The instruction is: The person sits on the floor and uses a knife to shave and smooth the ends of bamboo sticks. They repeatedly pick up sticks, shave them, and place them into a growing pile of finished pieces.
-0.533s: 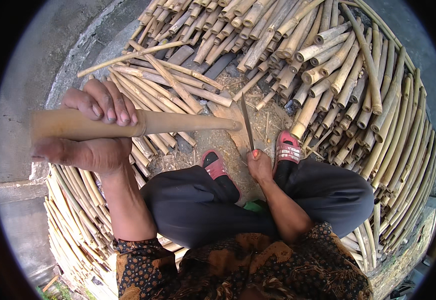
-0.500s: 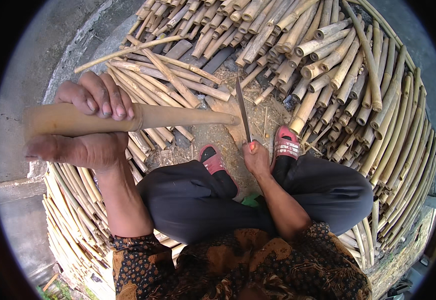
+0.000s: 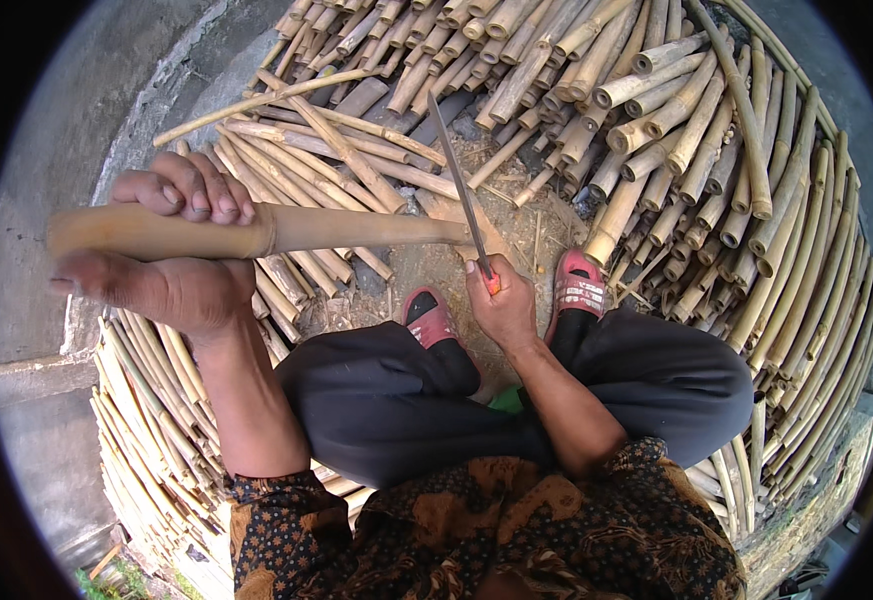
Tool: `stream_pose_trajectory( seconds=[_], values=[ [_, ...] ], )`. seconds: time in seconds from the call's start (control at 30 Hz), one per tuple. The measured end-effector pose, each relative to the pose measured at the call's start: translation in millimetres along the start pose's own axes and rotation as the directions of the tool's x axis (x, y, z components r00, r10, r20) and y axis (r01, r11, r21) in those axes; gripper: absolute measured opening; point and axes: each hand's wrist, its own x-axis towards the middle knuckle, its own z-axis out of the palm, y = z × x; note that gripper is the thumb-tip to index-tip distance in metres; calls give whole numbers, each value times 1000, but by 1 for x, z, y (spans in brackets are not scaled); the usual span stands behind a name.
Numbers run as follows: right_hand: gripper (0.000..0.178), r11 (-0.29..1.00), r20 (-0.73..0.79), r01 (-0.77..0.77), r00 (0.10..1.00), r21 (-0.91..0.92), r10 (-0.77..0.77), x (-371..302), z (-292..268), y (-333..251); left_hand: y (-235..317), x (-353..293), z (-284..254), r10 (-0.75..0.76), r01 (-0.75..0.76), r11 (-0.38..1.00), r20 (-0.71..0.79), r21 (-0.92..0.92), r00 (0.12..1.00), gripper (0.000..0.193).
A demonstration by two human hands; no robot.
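Observation:
A thick bamboo pole [image 3: 356, 229] lies sideways in my left hand [image 3: 186, 240], whose fingers curl over the top and thumb runs along the underside. Its far end reaches to the middle, over a flat piece of wood [image 3: 494, 240] on the ground. My right hand [image 3: 505, 308] is closed around the red-orange handle of a long narrow knife [image 3: 455, 172]. The blade points up and away, tilted left, and crosses right at the pole's far end; whether it touches the pole I cannot tell. Most of the handle is hidden in my fist.
Cut bamboo poles [image 3: 656, 110] are stacked high ahead and to the right. More bamboo poles [image 3: 151, 400] lie at the left, some crossed loosely beyond my left hand. My feet in red sandals [image 3: 578, 286] flank the wood. A concrete wall [image 3: 36, 300] stands at the far left.
My right hand has moved slightly left and up, and the knife has swung from nearly upright to a leftward tilt. The pole's far end has shifted a little left.

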Motion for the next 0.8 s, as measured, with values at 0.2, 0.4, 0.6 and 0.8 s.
stream_pose_trajectory(
  seconds=[0.2, 0.4, 0.6, 0.8],
  values=[
    [34, 934, 62, -275, 953, -227, 296, -9, -4, 28, -1, 5, 2, 12, -12, 1000, -14, 14, 1000, 88],
    [40, 991, -6, -128, 992, -36, 128, 2, 0, 28, -8, 10, -4, 60, 8, 970, 270, -244, 961, 98],
    [41, 905, 107, -359, 915, -230, 390, 2, 2, 21, -9, 11, -11, 77, -38, 981, 205, -189, 976, 98],
    [42, 952, 57, -303, 951, -49, 305, -3, -1, 22, -9, 11, -15, 85, -57, 984, 159, -170, 984, 98]
  ],
)
